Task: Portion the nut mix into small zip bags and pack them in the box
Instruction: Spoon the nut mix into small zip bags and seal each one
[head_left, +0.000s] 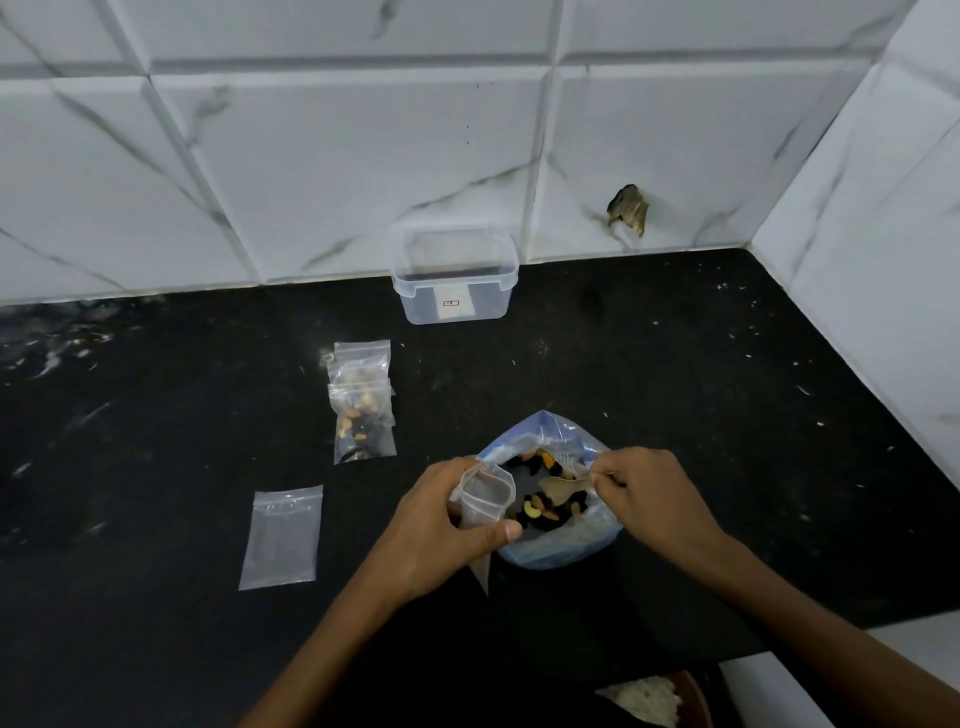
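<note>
Black counter (156, 649) fills the scene, white marbled tiles (311, 156) behind it. Far beyond both hands, against the wall, stands the clear plastic box (453, 275), lid off. Right between the hands sits the big blue-edged bag of nut mix (558, 540), mouth spread wide, cashews and dark fruit showing. The left hand (441, 525) is wrapped around a small zip bag (484, 496), propping its mouth open just beside the big bag's rim. The right hand (652, 493) pinches the handle of a pale spoon (563, 486), its bowl hanging over the mix. Out past the left hand, filled zip bags (362, 402) lie overlapping in a stack; nearer, left of that hand, one empty flat zip bag (282, 538) lies apart.
</note>
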